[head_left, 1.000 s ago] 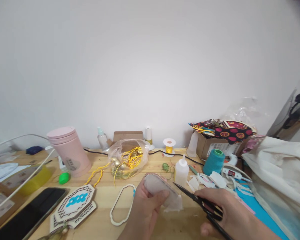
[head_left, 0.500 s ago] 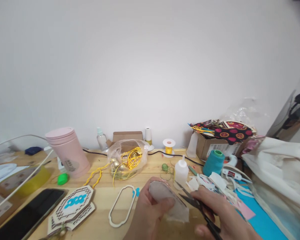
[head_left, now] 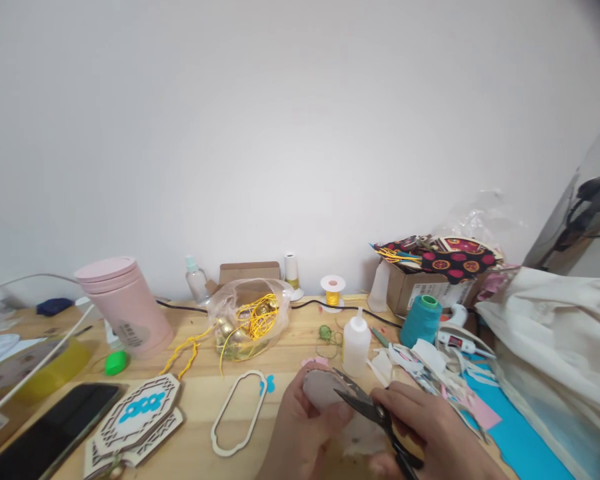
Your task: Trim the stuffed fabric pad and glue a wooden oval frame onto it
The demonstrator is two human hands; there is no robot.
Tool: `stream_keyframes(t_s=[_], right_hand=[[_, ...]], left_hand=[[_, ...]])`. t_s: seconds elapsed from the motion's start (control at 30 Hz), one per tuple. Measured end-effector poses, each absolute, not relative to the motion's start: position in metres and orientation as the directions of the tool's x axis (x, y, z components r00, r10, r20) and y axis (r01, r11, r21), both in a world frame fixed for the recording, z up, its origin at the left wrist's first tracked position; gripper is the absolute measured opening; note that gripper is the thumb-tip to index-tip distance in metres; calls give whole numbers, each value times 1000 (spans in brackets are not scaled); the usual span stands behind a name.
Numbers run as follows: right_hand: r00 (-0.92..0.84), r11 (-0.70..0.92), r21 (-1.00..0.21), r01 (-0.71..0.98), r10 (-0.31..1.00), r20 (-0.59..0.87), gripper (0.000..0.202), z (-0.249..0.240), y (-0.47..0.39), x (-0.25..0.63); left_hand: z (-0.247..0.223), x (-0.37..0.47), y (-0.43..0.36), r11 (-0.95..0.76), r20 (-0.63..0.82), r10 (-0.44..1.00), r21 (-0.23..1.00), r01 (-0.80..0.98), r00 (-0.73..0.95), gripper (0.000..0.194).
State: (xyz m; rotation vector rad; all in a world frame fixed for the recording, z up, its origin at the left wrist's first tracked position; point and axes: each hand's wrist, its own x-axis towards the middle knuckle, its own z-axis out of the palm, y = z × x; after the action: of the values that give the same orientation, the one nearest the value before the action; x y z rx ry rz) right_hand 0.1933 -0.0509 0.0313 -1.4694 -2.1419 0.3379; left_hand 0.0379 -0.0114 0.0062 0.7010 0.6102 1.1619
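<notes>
In the head view, my left hand (head_left: 303,427) pinches a pale, translucent piece (head_left: 323,390) that looks like thin fabric or paper, with the thumb across its front. A loose part of it hangs down below. My right hand (head_left: 430,427) holds black scissors (head_left: 367,405), whose parted blades lie over the right edge of the pale piece. A thin wooden oval frame (head_left: 239,413) lies to the left of my left hand, beside a small blue cut-out (head_left: 267,385). Just behind my hands stands a white squeeze bottle (head_left: 356,347).
At left are a phone (head_left: 55,430), hexagonal wooden ornaments (head_left: 140,410) and a pink tumbler (head_left: 125,303). Behind sits a plastic bag (head_left: 247,290) with yellow cord. At right are a teal thread cone (head_left: 420,321), paper scraps, a glue gun (head_left: 457,342) and a filled cardboard box (head_left: 405,288).
The scissors have moved left onto the pale piece's edge. My right hand has come closer to my left. The whole view has shifted slightly.
</notes>
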Motion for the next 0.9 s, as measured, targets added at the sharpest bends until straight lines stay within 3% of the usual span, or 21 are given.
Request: stream_keyframes(t_s=[0.57,0.77,0.9], right_hand=[[-326,416,-363,834,902,283,12,20,-50,192],[-326,430,-332,840,888,325,16,19,-49,192],[-291,402,-325,856,894,340,30,22,-48,197]], left_hand=[[11,40,-14,229,-99,967,737,-636,233,33],[8,39,-12,248,-89,959,723,-644,270,32],[8,37,-10,231,-73,963,723,-650,260,31]])
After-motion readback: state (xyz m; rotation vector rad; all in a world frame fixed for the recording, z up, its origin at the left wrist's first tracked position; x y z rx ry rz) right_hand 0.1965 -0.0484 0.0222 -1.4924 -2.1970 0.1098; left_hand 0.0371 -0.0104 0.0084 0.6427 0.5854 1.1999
